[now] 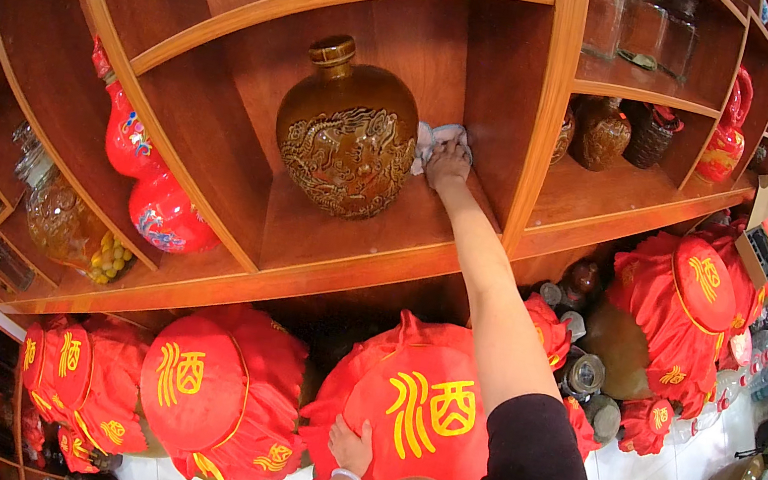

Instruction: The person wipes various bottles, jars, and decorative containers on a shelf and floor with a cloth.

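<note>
My right hand (449, 164) reaches into a wooden shelf compartment and presses on a pale, crumpled cloth (443, 138) near its back right corner. Just left of the cloth stands a brown glazed ceramic bottle (347, 140) with a raised dragon relief, upright on the shelf board. Lower down, my left hand (351, 446), with a pale bracelet at the wrist, rests on the red cloth cover of a large jar (420, 389). Its fingers are apart and hold nothing. Yellow characters mark the cover.
Wooden uprights and shelf edges (547, 115) frame the compartment. Red gourd-shaped bottles (164, 198) stand to its left, glass jars (643, 29) at upper right. Several covered jars (195, 383) line the floor below. An open cardboard box (758, 246) sits atop the jars at right.
</note>
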Demonstrator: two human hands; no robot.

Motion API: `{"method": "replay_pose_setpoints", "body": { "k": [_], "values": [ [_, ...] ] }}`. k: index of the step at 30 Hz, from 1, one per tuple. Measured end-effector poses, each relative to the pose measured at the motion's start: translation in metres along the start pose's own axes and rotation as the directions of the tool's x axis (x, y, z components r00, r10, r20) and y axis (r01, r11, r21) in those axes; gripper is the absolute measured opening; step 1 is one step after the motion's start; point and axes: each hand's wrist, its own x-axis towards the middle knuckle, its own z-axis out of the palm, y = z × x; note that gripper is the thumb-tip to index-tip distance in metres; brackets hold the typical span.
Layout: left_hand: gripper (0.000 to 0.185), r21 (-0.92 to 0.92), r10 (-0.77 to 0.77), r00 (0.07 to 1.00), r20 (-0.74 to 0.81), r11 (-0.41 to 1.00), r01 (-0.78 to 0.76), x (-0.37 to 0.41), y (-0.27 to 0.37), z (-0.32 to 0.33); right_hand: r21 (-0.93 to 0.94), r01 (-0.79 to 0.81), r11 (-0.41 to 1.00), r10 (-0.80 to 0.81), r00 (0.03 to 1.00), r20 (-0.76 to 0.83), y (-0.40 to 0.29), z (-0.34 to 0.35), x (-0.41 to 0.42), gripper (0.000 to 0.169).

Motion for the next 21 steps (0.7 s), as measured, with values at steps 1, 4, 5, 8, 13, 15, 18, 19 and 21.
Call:
{"method": "replay_pose_setpoints", "body": {
  "k": [1,4,5,8,13,15,18,19,21],
  "values": [
    [0.067,0.013,-0.011,1.000,-0.002,1.000,0.011,0.000,-0.001,-0.001,-0.007,-0.002,1.000,0.002,1.000,0.024,-0.002,-0.004,-0.007,0.049],
    [0.067,0.029,0.017,1.000,-0.013,0.999,-0.017,0.002,-0.003,0.005,-0.023,0.012,1.000,-0.013,0.998,-0.066,0.018,0.005,-0.029,0.051],
    [0.067,0.031,0.025,1.000,-0.019,0.999,-0.025,0.001,-0.004,0.006,-0.017,0.021,1.000,-0.022,0.996,-0.090,0.023,0.006,-0.039,0.051],
    [0.068,0.028,0.022,1.000,-0.008,0.999,-0.022,0.002,-0.003,0.006,-0.001,0.064,0.998,-0.064,0.988,-0.143,0.036,0.010,-0.077,0.052],
    [0.068,0.019,-0.013,1.000,-0.014,1.000,0.013,0.001,-0.003,0.008,0.006,0.231,0.973,-0.227,0.960,-0.165,0.060,-0.014,-0.161,0.043],
    [0.070,0.000,-0.029,0.999,0.037,1.000,0.029,0.001,0.001,0.004,-0.012,0.374,0.927,-0.346,0.843,-0.412,0.081,0.004,-0.189,0.034],
    [0.072,-0.089,-0.031,0.995,0.100,0.995,0.040,0.003,-0.004,0.002,0.518,0.300,0.801,-0.246,0.954,-0.173,0.107,0.008,-0.224,0.027],
    [0.074,-0.126,-0.022,0.993,0.115,0.991,0.036,0.006,-0.006,-0.001,0.587,0.190,0.787,-0.153,0.982,-0.113,0.113,0.011,-0.231,0.025],
    [0.075,-0.079,-0.053,0.971,0.232,0.994,0.074,0.013,-0.008,-0.013,0.714,0.212,0.668,-0.036,0.967,-0.254,0.122,0.009,-0.241,0.020]
  ]
}}
